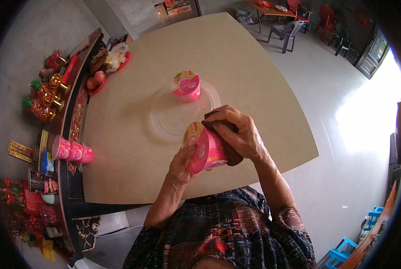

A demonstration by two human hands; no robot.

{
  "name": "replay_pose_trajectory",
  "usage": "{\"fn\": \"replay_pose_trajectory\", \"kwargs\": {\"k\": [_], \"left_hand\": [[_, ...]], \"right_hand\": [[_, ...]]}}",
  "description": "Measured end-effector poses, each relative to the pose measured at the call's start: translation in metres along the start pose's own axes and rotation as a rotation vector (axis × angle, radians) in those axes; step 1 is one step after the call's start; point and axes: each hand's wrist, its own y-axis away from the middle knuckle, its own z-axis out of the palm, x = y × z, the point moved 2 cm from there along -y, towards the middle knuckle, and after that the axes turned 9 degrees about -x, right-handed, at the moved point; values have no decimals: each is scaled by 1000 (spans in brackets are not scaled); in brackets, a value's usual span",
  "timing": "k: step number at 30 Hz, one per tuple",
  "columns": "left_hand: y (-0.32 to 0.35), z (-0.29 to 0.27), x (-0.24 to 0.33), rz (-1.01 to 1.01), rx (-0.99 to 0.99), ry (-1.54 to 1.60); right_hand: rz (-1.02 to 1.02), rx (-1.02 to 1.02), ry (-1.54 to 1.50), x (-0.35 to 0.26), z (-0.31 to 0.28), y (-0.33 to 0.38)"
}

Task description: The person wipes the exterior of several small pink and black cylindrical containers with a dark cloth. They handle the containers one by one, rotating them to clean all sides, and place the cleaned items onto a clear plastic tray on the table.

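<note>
From where I sit, both hands are up over the near edge of the beige table. My left hand is closed round the lower part of a pink noodle cup, thumb up the side, cup tipped on its side w/ the sealed lid facing left. My right hand is clamped on a dark brown cloth and presses it against the cup's base end, fingers spread over the top. So cup is held in the air between both hands, just above the table's front edge, not resting on anything.

Behind it, approx. mid-table, a clear glass turntable lies flat, and a second pink cup stands upright on its far part, lid on. That one is well apart from the hands.

Left of the table runs a dark side table w/ a red patterned runner. On it: a stack of pink cups lying on its side, near the table's left edge; farther back a red plate of fruit and gold and red ornaments. A can stands nearer me.

Far end of the room: a grey plastic chair on the pale floor, red chairs beyond it. Blue stools at lower right.
</note>
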Motion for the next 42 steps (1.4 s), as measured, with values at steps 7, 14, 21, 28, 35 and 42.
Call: {"fn": "replay_pose_trajectory", "kwargs": {"k": [7,14,21,28,35,42], "left_hand": [[-4,-2,8,35,-76,142],[-1,1,0,18,-80,58],[5,8,6,1,-18,-177],[-6,14,16,111,-60,-354],[-13,7,17,180,-25,-78],[-26,1,12,153,-40,254]], "right_hand": [[-334,233,643,-28,36,27],[-415,239,535,-32,29,32],[-169,-170,35,-22,-3,-7],[108,-500,-308,1,2,-25],[-168,109,215,-8,12,1],[-422,399,567,-1,62,35]]}}
